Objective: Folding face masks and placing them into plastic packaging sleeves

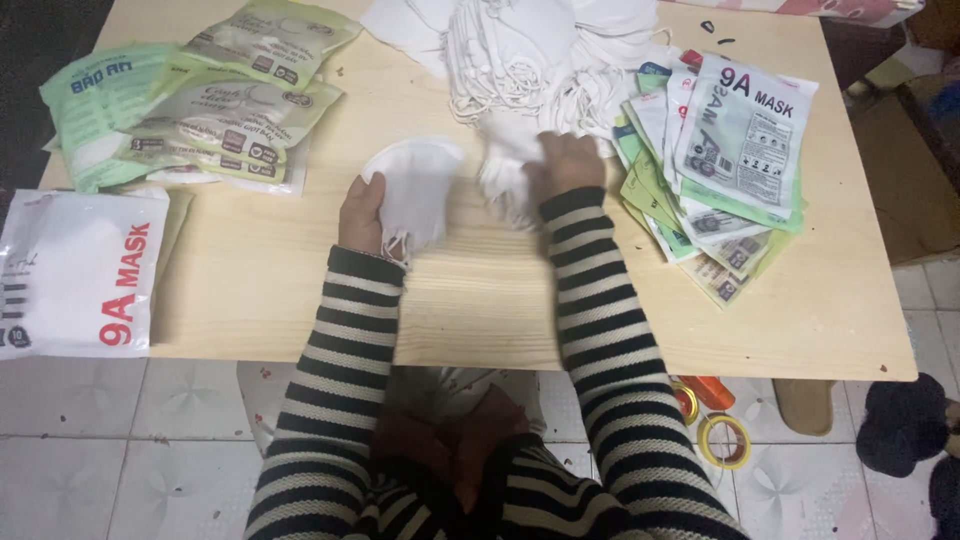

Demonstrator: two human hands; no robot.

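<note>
My left hand (360, 212) grips a small stack of white face masks (415, 190), fanned flat just above the wooden table (480, 290), their ear loops dangling. My right hand (565, 165) is closed on another white mask (505, 170) at the near edge of a big heap of white masks (530, 55) at the back middle of the table. This mask looks blurred. Both arms wear black-and-white striped sleeves.
Green and white mask packets (230, 110) lie in a pile at the back left. A large white packet (75, 270) overhangs the left edge. A fanned stack of flat packets (720, 160) fills the right side. Tape rolls (722, 440) lie on the tiled floor.
</note>
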